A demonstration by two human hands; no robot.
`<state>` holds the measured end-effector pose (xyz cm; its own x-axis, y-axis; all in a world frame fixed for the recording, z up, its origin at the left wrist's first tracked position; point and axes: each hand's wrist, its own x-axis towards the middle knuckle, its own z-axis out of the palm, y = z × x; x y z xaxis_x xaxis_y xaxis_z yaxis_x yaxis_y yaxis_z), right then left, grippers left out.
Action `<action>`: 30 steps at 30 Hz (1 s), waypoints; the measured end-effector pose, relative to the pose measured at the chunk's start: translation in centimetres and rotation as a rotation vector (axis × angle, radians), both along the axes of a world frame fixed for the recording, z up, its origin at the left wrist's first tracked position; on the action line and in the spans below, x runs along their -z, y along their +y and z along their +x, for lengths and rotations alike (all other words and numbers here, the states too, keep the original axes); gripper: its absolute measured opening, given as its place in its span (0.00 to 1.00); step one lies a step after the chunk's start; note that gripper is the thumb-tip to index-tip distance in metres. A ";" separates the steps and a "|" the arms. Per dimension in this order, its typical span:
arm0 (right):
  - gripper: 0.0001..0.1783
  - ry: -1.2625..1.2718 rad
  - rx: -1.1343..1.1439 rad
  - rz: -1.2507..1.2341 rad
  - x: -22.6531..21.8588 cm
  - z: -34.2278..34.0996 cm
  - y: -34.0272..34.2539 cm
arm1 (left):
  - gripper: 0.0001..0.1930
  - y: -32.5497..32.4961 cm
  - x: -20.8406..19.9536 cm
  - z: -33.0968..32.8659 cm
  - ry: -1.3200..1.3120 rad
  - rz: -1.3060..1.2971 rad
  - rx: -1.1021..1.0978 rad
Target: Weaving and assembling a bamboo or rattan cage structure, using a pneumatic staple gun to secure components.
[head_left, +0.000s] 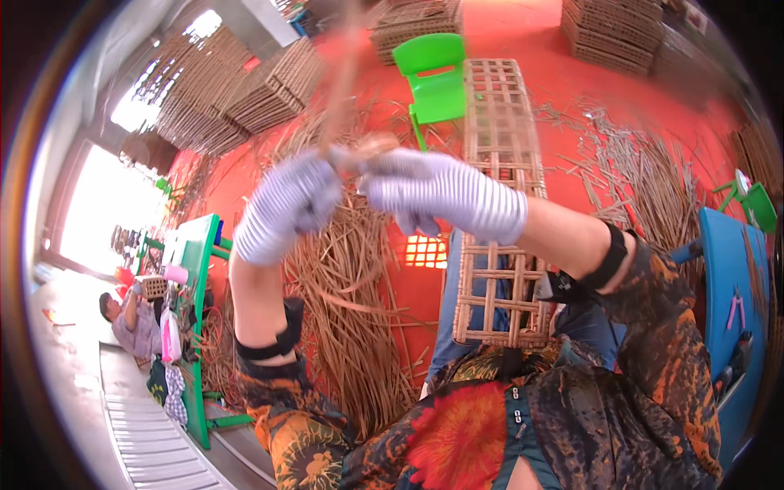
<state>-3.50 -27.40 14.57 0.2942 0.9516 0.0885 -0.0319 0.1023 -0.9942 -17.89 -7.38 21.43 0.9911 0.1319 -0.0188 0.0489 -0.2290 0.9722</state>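
This is a wicker-weaving workshop. Loose cane strips lie in heaps across the red floor, stacks of finished woven panels stand along the walls, and a half-built lattice frame rests beside a green plastic chair.

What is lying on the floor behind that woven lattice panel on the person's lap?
Behind the lattice panel: red floor, green plastic chair, scattered cane strips. The floor directly under it is covered.

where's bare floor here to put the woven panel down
Bare red floor lies right of the green chair, between the stacked panels and the scattered strips. Crowded: the rattan heap under both gloved hands, left hand, right hand.
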 end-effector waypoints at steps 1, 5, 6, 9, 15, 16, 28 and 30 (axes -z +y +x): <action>0.28 0.086 0.035 0.026 -0.5 0.9 0.0 | 0.20 -1.5 0.9 -0.5 0.089 0.031 -0.001; 0.18 0.564 0.137 0.452 -1.5 4.1 -0.6 | 0.22 -3.2 4.5 -1.9 0.218 -0.029 0.108; 0.17 0.570 0.131 0.517 -1.6 5.0 -1.3 | 0.22 -2.8 5.7 -2.4 0.234 -0.084 0.109; 0.16 0.483 0.082 0.586 -1.5 8.2 -3.7 | 0.21 -0.5 9.9 -4.5 0.294 -0.226 0.081; 0.15 0.516 0.221 0.574 0.4 12.3 -7.3 | 0.19 4.3 18.8 -8.5 0.552 -0.203 -0.130; 0.16 0.463 0.245 0.553 1.2 11.5 -7.1 | 0.19 5.0 19.6 -9.1 0.533 -0.165 -0.107; 0.17 0.381 0.324 0.261 4.7 4.1 -6.7 | 0.16 -8.5 13.9 4.0 -0.177 0.262 -0.246; 0.18 0.410 0.335 0.300 5.1 4.2 -7.0 | 0.13 -11.2 13.6 5.8 -0.118 0.209 -0.251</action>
<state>0.74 -34.41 9.43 0.6400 0.7525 0.1551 -0.3234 0.4470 -0.8340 -12.09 -18.57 7.82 0.9211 0.3603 0.1473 0.0188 -0.4193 0.9077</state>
